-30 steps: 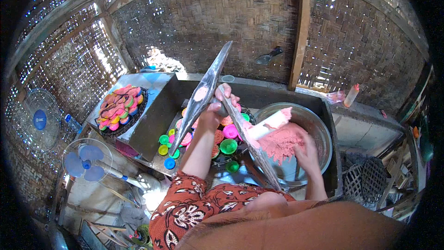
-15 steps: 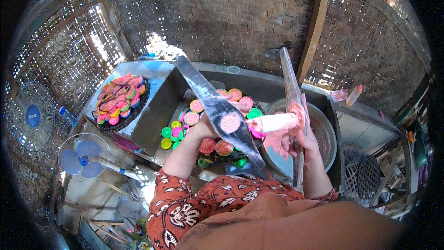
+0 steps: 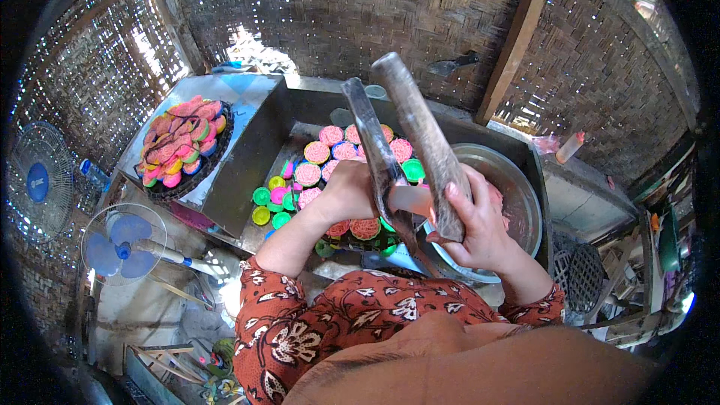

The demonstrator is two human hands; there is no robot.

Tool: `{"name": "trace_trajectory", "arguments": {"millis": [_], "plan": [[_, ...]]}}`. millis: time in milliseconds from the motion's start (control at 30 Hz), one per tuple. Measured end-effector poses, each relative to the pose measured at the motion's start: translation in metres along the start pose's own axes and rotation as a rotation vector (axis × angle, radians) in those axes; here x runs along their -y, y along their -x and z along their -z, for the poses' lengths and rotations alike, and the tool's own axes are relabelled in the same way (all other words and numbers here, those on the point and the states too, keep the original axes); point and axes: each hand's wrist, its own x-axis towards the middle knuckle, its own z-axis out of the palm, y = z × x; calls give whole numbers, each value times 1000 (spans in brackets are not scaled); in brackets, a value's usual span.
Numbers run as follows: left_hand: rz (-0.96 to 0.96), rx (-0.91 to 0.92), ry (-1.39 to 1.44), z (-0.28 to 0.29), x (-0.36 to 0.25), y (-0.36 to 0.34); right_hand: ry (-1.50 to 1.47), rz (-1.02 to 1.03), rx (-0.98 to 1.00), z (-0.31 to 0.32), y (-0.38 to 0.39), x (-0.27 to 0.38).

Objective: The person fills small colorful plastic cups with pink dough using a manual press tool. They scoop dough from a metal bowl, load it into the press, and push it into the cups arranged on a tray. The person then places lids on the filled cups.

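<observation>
A two-part wooden hand press is held over the trough. My left hand [image 3: 349, 189] is closed round its dark bar [image 3: 375, 139], the fingers partly hidden behind it. The pale, thicker bar [image 3: 421, 131] is gripped in my right hand [image 3: 480, 226], fingers wrapped round its lower part. A short length of whitish cylinder [image 3: 411, 200] shows between the two bars. Below and left of the press, small round moulds filled with pink strands [image 3: 307, 174] sit close together. Pink dough [image 3: 495, 199] lies in the metal basin [image 3: 531, 191], partly covered by my right hand.
Bright green, yellow and pink moulds [image 3: 261, 215] lie at the trough's left. A round tray piled with colourful pink-topped pieces [image 3: 184, 142] stands on the box at left. Two fans [image 3: 126, 247] are farther left. A bottle [image 3: 570, 148] lies on the right ledge. Woven walls enclose the space.
The two bars have come closer together and tilted, so less of the whitish cylinder shows. My right hand has shifted left, away from the dough, and now grips the pale bar.
</observation>
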Motion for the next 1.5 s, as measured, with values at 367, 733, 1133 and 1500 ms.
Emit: {"name": "trace_trajectory", "arguments": {"millis": [367, 733, 1133, 1500], "plan": [[32, -96, 102, -15, -16, 21, -66, -113, -10, -61, 25, 2], [746, -644, 1414, -35, 96, 163, -424, -567, -82, -83, 27, -133], [243, -217, 1431, 39, 110, 176, -755, -1241, 103, -132, 75, -213], [289, 10, 1407, 38, 113, 149, -1327, -1532, -96, -138, 113, -117]]}}
